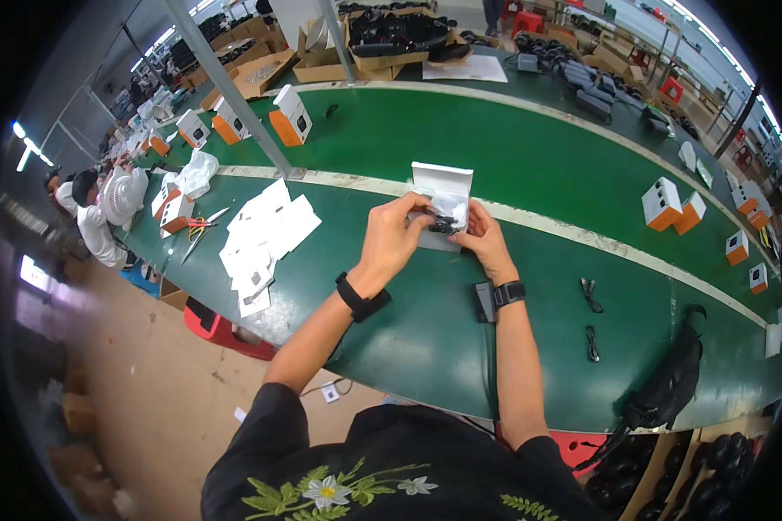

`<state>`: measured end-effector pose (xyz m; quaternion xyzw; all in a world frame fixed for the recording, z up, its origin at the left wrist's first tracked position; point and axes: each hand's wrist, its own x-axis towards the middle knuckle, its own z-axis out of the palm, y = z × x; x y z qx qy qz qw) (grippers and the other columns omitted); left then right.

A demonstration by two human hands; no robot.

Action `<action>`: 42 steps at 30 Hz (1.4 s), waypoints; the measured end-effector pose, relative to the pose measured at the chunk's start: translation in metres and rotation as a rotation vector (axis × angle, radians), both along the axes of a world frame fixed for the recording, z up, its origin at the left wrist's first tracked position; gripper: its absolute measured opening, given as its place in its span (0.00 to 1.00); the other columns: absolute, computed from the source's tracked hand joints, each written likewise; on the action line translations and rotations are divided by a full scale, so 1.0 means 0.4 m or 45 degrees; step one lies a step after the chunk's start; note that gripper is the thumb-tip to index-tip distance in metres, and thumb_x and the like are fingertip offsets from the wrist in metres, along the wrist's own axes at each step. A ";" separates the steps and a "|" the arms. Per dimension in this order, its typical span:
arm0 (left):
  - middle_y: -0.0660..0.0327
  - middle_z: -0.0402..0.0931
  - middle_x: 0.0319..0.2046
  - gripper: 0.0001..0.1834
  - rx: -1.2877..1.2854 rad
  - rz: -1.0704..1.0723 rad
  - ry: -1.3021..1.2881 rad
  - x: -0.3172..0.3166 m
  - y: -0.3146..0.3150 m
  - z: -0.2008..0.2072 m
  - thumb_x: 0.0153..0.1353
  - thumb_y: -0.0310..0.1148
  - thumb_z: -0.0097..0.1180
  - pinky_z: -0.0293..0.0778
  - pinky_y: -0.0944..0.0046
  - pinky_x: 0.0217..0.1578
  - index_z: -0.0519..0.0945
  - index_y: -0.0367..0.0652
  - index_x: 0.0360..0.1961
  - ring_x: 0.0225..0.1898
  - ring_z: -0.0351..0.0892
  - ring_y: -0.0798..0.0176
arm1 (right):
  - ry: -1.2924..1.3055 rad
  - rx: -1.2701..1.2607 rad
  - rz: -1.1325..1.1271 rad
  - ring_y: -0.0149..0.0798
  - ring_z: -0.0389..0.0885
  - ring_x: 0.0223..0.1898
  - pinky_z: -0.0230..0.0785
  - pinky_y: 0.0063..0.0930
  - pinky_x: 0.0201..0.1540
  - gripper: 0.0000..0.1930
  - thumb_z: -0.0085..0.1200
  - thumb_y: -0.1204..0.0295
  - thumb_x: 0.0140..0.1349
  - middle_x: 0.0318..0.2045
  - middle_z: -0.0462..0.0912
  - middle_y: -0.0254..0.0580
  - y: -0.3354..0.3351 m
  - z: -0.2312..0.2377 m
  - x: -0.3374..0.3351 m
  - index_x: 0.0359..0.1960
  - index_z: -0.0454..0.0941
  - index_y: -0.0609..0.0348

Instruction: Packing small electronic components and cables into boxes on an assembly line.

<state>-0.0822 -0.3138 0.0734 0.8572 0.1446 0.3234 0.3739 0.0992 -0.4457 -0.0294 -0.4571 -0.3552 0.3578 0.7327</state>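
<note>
A small white box (444,180) stands on the green table in front of me with its lid up. My left hand (393,236) pinches a black coiled cable (443,224) at the box's opening. Around the right side of the box curl the fingers of my right hand (488,246), steadying it. A dark grey block-shaped device (485,302) lies beside my right wrist. Farther right are two bundled black cables, one (590,295) above the other (591,344). The inside of the box is partly hidden by my fingers.
White paper sheets (273,227) lie spread on the left, with scissors (199,227) beyond them. A black waist bag (676,378) rests at the right edge. Orange-and-white boxes (292,117) stand on the green belt (365,130) behind a pale rail. Other people sit far left.
</note>
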 end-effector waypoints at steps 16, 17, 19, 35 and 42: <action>0.61 0.86 0.41 0.14 1.132 0.249 0.103 0.078 0.040 -0.002 0.57 0.25 0.74 0.84 0.52 0.44 0.91 0.43 0.46 0.50 0.83 0.52 | -0.390 -0.026 -0.369 0.45 0.77 0.74 0.70 0.44 0.78 0.46 0.79 0.74 0.59 0.74 0.79 0.51 -0.023 0.014 -0.062 0.81 0.70 0.63; 0.59 0.86 0.43 0.18 1.091 0.223 0.121 0.075 0.045 -0.002 0.58 0.25 0.73 0.84 0.51 0.47 0.90 0.41 0.51 0.51 0.83 0.50 | -0.382 -0.029 -0.370 0.45 0.77 0.74 0.70 0.44 0.78 0.46 0.79 0.74 0.59 0.74 0.79 0.51 -0.023 0.025 -0.085 0.81 0.70 0.63; 0.57 0.87 0.44 0.20 1.164 0.144 0.184 0.057 0.066 0.007 0.61 0.23 0.71 0.84 0.49 0.50 0.87 0.40 0.55 0.52 0.83 0.48 | -1.066 0.105 -0.990 0.51 0.80 0.70 0.78 0.48 0.71 0.40 0.75 0.77 0.58 0.72 0.82 0.49 -0.019 0.074 -0.129 0.76 0.79 0.54; 0.49 0.77 0.72 0.41 -0.211 -0.109 -0.063 0.104 0.195 -0.018 0.65 0.21 0.74 0.83 0.57 0.66 0.73 0.45 0.79 0.63 0.87 0.54 | -1.447 0.052 -0.868 0.56 0.79 0.69 0.82 0.47 0.64 0.19 0.68 0.77 0.63 0.66 0.87 0.41 -0.003 0.090 -0.133 0.57 0.90 0.54; 0.51 0.84 0.71 0.28 0.363 -0.729 0.077 0.021 0.169 0.033 0.65 0.26 0.71 0.75 0.48 0.73 0.88 0.45 0.68 0.70 0.83 0.43 | -1.111 0.118 -0.962 0.58 0.85 0.64 0.83 0.48 0.62 0.16 0.72 0.73 0.66 0.63 0.86 0.55 -0.014 0.051 -0.126 0.54 0.86 0.61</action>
